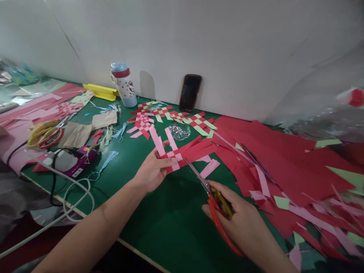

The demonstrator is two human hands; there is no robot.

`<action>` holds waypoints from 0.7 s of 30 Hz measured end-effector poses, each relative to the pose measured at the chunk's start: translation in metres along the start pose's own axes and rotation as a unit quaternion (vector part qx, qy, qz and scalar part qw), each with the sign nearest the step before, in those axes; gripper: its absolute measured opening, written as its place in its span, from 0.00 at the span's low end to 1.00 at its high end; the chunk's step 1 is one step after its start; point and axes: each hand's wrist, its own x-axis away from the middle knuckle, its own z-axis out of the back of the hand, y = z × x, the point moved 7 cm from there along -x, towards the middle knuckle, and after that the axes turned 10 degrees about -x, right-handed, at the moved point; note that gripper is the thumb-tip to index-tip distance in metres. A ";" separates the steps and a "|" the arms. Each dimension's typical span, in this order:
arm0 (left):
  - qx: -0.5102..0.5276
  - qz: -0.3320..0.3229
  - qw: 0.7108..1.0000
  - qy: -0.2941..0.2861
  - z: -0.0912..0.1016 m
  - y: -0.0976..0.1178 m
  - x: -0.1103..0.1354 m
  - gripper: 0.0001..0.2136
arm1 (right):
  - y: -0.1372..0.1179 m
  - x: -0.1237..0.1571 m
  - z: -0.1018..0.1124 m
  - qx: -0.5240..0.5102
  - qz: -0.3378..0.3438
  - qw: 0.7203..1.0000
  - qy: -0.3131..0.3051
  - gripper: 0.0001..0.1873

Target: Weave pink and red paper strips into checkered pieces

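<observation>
My left hand [152, 170] pinches a woven piece of red and pink paper strips [182, 151] and holds it just above the green table [162, 227]. My right hand [241, 222] grips red-and-yellow-handled scissors [212, 201]. Their blades point up-left, with the tips at the lower edge of the woven piece. Loose pink and red strip ends stick out of the weave toward the right.
Finished woven pieces [170, 115], a dish of googly eyes [179, 131], a phone [190, 92] and a bottle [125, 85] lie toward the wall. Red paper sheets and scraps [284, 159] cover the right. At left are a glue gun [76, 161] with its cable, and other scissors [44, 134].
</observation>
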 end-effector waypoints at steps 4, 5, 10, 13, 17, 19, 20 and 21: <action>-0.016 0.008 1.000 0.015 0.003 -0.004 -0.002 0.25 | -0.002 0.000 0.000 0.000 0.010 1.000 0.008 0.25; -0.017 0.006 1.000 0.020 0.004 -0.005 -0.002 0.27 | -0.002 0.000 0.000 0.000 0.012 1.000 0.010 0.25; -0.004 0.000 0.999 0.045 0.007 -0.005 -0.004 0.31 | -0.001 0.000 -0.004 0.000 0.011 1.000 0.002 0.25; 0.006 -0.002 0.999 0.045 0.005 -0.004 -0.003 0.31 | 0.001 0.000 -0.006 0.006 0.008 1.000 -0.004 0.24; 0.014 -0.010 0.999 0.031 0.002 -0.004 -0.003 0.30 | 0.001 0.000 -0.006 0.008 0.003 1.000 -0.007 0.25; 0.012 -0.014 0.999 0.027 0.001 -0.003 -0.002 0.29 | 0.001 0.000 -0.005 0.006 0.001 1.000 -0.007 0.25; 0.009 -0.014 1.000 0.026 0.000 -0.003 -0.001 0.28 | 0.001 0.000 -0.004 0.004 0.000 1.000 -0.005 0.25; 0.005 -0.015 1.000 0.027 0.000 -0.003 -0.001 0.28 | 0.001 0.000 -0.004 0.003 -0.001 1.000 -0.002 0.25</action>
